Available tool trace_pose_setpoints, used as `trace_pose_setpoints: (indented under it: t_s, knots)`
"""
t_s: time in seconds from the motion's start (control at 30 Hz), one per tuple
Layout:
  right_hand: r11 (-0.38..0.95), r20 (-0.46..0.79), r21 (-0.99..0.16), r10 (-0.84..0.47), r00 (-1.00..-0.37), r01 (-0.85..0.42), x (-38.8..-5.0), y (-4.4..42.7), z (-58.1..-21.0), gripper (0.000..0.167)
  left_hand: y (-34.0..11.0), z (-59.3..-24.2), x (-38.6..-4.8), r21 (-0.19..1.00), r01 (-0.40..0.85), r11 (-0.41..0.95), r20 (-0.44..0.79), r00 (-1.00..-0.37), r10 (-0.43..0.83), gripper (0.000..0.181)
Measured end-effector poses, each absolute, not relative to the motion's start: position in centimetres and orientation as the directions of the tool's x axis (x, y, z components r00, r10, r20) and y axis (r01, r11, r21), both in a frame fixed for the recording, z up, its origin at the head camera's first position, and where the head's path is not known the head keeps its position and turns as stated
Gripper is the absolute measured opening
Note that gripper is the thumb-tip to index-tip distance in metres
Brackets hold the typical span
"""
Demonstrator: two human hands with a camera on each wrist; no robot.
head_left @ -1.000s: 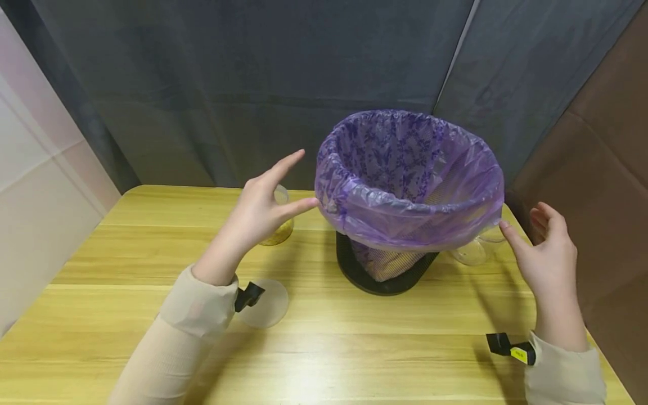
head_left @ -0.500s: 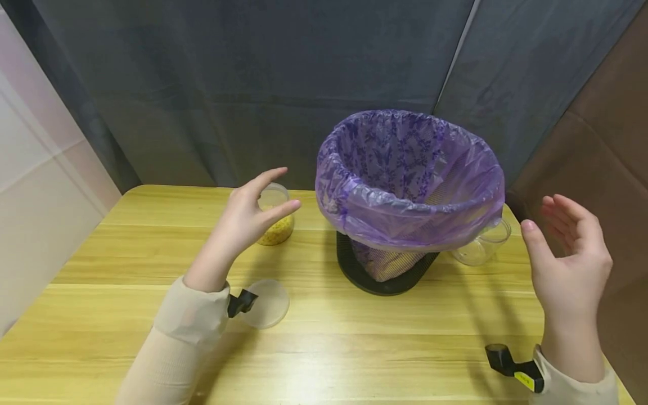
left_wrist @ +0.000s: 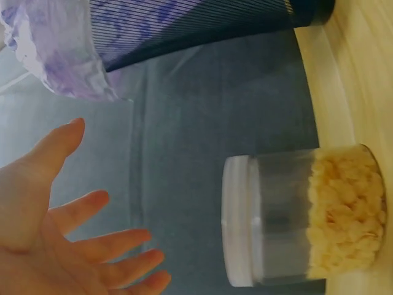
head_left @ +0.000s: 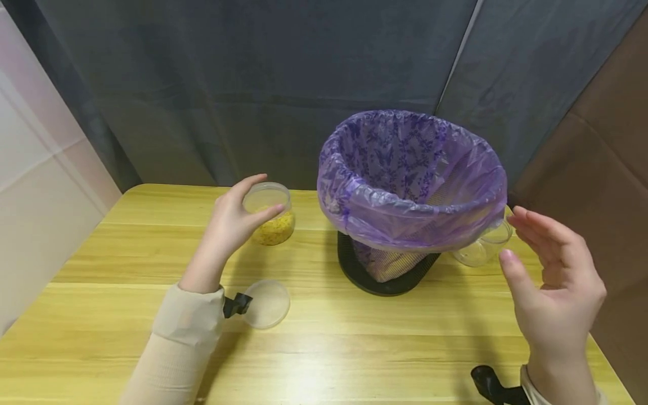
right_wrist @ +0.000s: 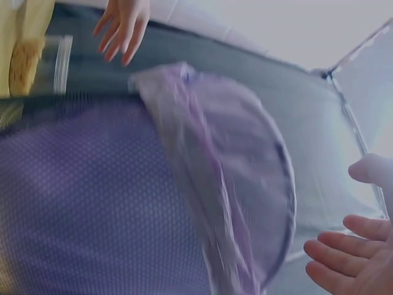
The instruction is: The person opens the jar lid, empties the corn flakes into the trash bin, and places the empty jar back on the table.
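L hand (head_left: 230, 219) & R hand (head_left: 562, 287), fingers loose, holding nothing, flank purple floral plastic bag (head_left: 405, 222) lining black mesh bin (left_wrist: 227, 23) on yellow wood tbl (head_left: 364, 354), edge folded outward prob. so it won't slip in.

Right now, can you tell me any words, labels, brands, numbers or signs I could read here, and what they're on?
There are none that I can read.
Purple bag: a printed pattern, no legible lettering.
Jar of yellow flakes: no label on the side shown.
Round disc: no visible marking.
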State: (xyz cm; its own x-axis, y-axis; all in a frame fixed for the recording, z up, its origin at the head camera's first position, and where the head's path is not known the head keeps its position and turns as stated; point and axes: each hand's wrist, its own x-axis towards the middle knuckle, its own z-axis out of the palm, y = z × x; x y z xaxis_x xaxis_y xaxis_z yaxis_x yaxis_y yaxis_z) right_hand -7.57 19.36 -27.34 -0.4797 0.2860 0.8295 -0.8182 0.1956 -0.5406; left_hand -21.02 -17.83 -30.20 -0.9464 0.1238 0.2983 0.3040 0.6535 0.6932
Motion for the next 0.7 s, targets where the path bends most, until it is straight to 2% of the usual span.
trace_pose_setpoints:
  t_s: [0.13,0.23,0.43,0.7]
  knots:
    - [0.027,0.862,-0.478,0.204,-0.463,-0.878,-7.3,17.9,-27.5,0.039,-18.2,-30.9,-21.5,0.685,0.296,0.666,0.295,-0.948,0.118,0.072]
    - [-0.018,0.878,-0.459,0.146,-0.456,-0.888,-7.1,17.1,-27.8,0.041,-18.4,-31.4,-21.8,0.675,0.291,0.678,0.291,-0.95,0.117,0.073]
    - [-0.013,0.894,-0.448,0.027,-0.448,-0.894,-7.0,16.0,-28.2,0.046,-18.7,-32.0,-22.4,0.672,0.26,0.693,0.269,-0.958,0.099,0.078]
    - [0.002,0.882,-0.467,-0.062,-0.466,-0.884,-7.4,14.9,-28.3,0.054,-19.1,-32.7,-23.0,0.676,0.236,0.698,0.246,-0.965,0.088,0.085]
